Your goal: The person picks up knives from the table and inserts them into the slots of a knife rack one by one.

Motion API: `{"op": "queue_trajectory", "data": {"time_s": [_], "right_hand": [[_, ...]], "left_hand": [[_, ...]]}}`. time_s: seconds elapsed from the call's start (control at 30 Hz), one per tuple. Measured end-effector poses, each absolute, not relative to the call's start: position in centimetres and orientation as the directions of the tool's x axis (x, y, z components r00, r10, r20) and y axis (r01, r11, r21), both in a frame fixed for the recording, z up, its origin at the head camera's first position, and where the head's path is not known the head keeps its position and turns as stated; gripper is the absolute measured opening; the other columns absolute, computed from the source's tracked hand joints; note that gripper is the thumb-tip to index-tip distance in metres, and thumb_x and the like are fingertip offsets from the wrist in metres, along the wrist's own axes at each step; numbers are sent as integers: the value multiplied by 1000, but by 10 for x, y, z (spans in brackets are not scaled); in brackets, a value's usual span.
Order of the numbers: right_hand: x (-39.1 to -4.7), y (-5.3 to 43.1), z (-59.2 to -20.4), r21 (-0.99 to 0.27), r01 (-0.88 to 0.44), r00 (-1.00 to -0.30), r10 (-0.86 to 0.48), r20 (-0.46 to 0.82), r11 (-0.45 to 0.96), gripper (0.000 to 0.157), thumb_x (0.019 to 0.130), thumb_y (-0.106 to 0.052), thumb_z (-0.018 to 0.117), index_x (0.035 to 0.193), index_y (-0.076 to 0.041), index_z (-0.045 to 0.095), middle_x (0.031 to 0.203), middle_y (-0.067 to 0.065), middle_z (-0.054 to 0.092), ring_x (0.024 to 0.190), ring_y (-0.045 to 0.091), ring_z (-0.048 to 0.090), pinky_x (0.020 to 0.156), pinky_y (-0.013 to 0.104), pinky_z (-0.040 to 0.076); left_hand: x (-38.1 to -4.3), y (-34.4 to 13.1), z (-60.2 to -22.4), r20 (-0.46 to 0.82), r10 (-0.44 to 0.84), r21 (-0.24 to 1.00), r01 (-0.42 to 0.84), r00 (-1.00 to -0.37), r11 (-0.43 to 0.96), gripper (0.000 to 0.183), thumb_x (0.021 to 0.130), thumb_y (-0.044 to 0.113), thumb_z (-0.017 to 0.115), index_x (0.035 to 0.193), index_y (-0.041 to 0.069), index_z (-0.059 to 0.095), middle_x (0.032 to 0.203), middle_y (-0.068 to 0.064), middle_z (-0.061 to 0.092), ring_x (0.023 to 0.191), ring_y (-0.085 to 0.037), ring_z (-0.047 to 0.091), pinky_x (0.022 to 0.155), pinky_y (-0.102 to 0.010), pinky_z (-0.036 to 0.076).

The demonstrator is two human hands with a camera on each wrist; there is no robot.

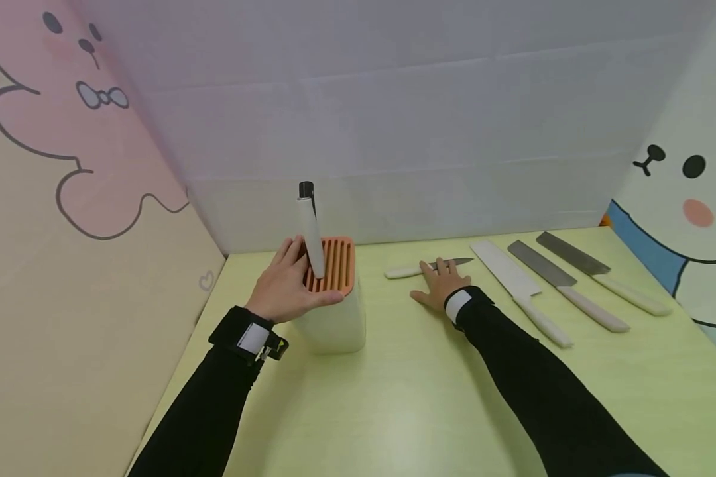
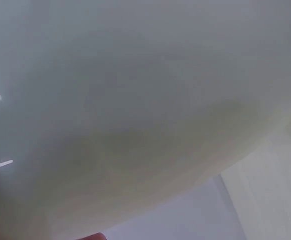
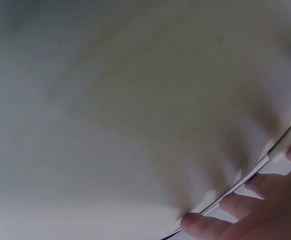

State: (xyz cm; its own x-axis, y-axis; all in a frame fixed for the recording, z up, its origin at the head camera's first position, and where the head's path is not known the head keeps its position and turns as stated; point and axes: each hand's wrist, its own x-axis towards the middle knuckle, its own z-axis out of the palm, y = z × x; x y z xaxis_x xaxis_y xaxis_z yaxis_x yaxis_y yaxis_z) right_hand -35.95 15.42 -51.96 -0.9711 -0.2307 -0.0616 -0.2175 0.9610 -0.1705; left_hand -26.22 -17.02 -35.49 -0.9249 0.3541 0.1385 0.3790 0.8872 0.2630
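Note:
My left hand (image 1: 283, 285) grips the upper part of a white knife block (image 1: 334, 331) with an orange slotted top (image 1: 339, 262), thumb across the near side and fingers along the left. A white, slim handle with a black end (image 1: 311, 228) stands up from the slots. In the left wrist view the block's pale wall (image 2: 135, 125) fills most of the picture. On the table, my right hand (image 1: 444, 285) reaches over a small paring knife (image 1: 402, 271), its spread fingers touching it near where handle and blade meet. The right wrist view shows the fingertips (image 3: 200, 222) along the knife.
To the right lie a white-bladed cleaver (image 1: 507, 268) and two dark-bladed knives, one nearer (image 1: 543, 265) and one farther right (image 1: 573, 255), handles toward me. The pale green table (image 1: 394, 411) meets a white back wall (image 1: 394, 132) and printed side panels.

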Motion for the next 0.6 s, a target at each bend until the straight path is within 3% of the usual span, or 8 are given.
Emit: {"op": "queue_trajectory", "data": {"time_s": [0.27,0.37,0.5,0.6], "right_hand": [[-349,142,-519,-119,-192,-979,-199,-52,974,73,90,-60,40,149,-22,19,150,23,20,134,48,13,91,72,31],[-343,138,-523,-79,-195,-979,-199,-48,978,68,93,-56,37,150,-23,17,150,23,21,133,49,14,93,73,29],[-328,132,-520,-12,-219,-976,-219,-9,976,62,95,-50,38,149,-22,21,144,23,31,128,49,25,94,72,26],[-313,128,-509,53,-239,-970,-241,28,970,60,95,-47,42,147,-21,28,135,23,43,122,47,37,95,72,27]], "left_hand": [[-260,-172,-352,145,351,261,378,-925,888,106,69,79,50,138,-1,38,154,-20,11,140,-34,2,110,-51,22],[-261,-172,-353,145,350,257,377,-925,890,106,70,77,51,139,-1,36,154,-20,11,140,-33,2,111,-50,21],[-261,-173,-353,142,353,257,379,-925,889,108,70,77,52,142,-2,31,154,-21,11,141,-32,1,112,-49,19],[-261,-172,-354,147,354,265,382,-924,886,106,69,77,52,139,-2,37,153,-21,12,141,-32,2,112,-48,18]]}}
